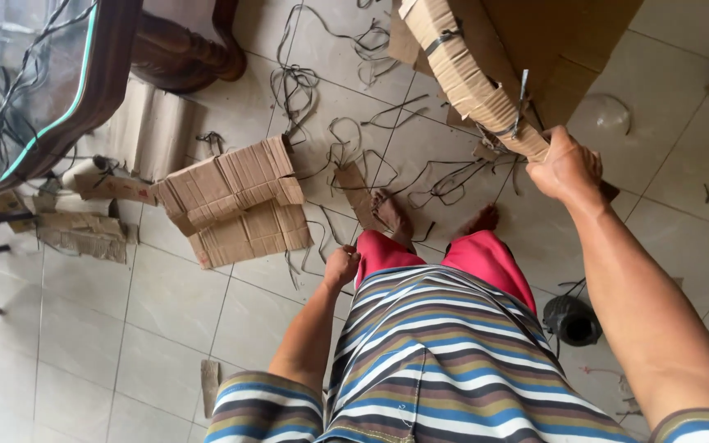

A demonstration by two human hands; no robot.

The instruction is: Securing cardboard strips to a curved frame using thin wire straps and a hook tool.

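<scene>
I look straight down at my striped shirt, red shorts and bare feet on a tiled floor. My right hand (566,168) grips the lower edge of a large strapped bundle of flattened cardboard (486,61), held up at the top right. My left hand (341,267) hangs by my hip, fingers curled into a loose fist with nothing seen in it. A folded stack of cardboard pieces (235,201) lies on the floor to the left of my feet.
Black plastic straps (346,139) lie tangled over the tiles ahead. A glass-topped wooden table (38,78) stands at top left, with cardboard scraps (84,234) beneath it. A roll of black strap (572,320) sits by my right leg.
</scene>
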